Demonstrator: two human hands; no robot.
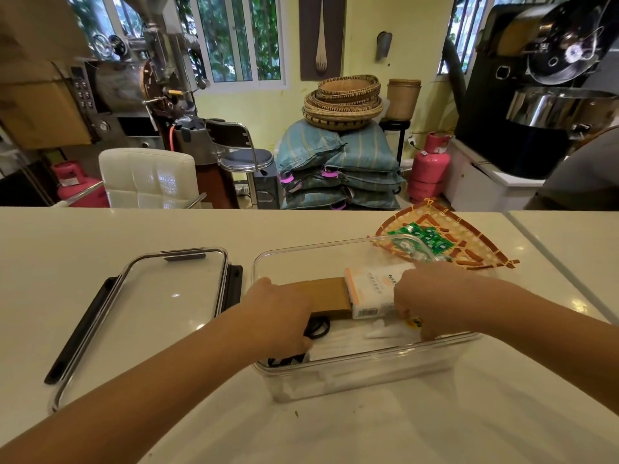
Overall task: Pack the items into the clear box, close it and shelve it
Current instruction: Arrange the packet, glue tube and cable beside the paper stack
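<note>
The clear box (335, 250) stands open on the white counter, in front of me. Inside lie a brown cardboard pack (330, 296), a white and orange packet (371, 289), white wrapped items (361, 339) and a black cord (318, 328). My left hand (279, 313) is inside the box at its left end, fingers down on the brown pack and cord. My right hand (432, 296) presses on the white and orange packet at the right end. The clear lid (160, 296) with black latches lies flat on the counter to the left of the box.
A woven fan-shaped tray (469, 242) holding green sachets (425, 237) lies behind the box at the right. Beyond the counter's far edge are a white chair (147, 175), a stool, stacked sacks, pink gas cylinders and roasting machines.
</note>
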